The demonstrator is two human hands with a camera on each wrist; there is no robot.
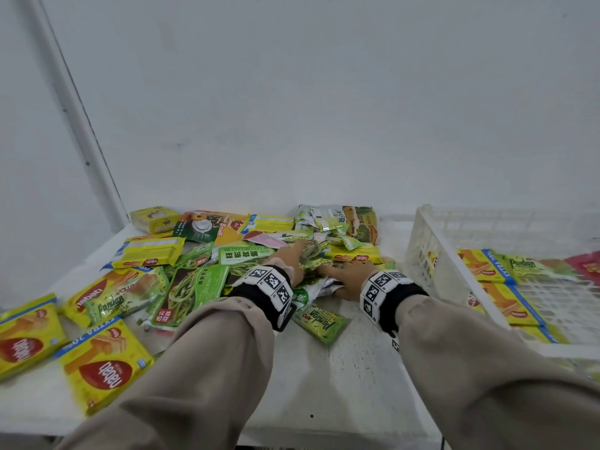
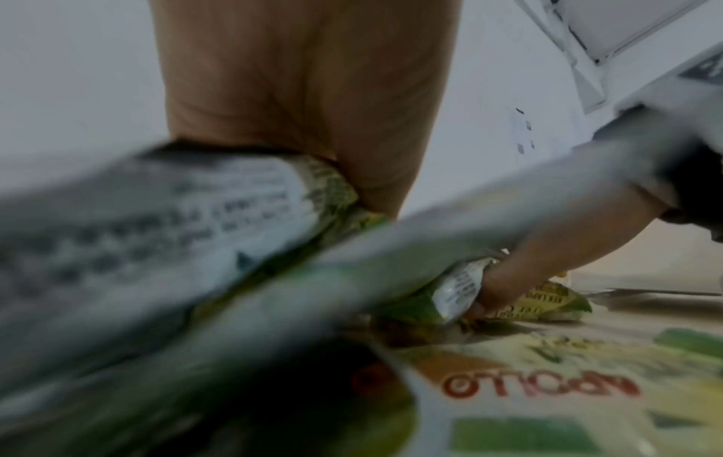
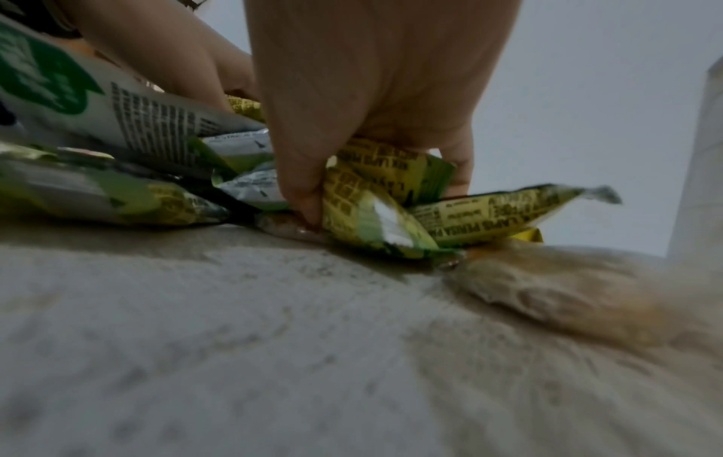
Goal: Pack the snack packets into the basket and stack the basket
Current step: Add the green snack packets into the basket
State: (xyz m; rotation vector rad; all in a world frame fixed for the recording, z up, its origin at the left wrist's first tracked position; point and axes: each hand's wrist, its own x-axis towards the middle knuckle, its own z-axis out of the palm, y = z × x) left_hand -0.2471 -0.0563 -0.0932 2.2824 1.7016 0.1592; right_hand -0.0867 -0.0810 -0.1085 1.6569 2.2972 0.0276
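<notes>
Snack packets lie heaped in the middle of the white table (image 1: 324,368). Both hands reach into the heap side by side. My left hand (image 1: 302,254) grips a crumpled small green packet (image 1: 310,251); in the left wrist view its palm (image 2: 313,123) presses on a blurred packet (image 2: 219,201) and its fingertips are hidden. My right hand (image 1: 334,280) pinches small green-yellow packets (image 3: 364,216) between thumb (image 3: 305,198) and fingers, low on the table. The white basket (image 1: 422,248) stands to the right, with yellow and green packets inside.
Large yellow wafer packs (image 1: 104,368) lie at the front left and along the left side. Green noodle pouches (image 1: 198,287) sit just left of my left wrist. A white wall stands close behind the heap. A Pandan packet (image 1: 319,323) lies between my wrists.
</notes>
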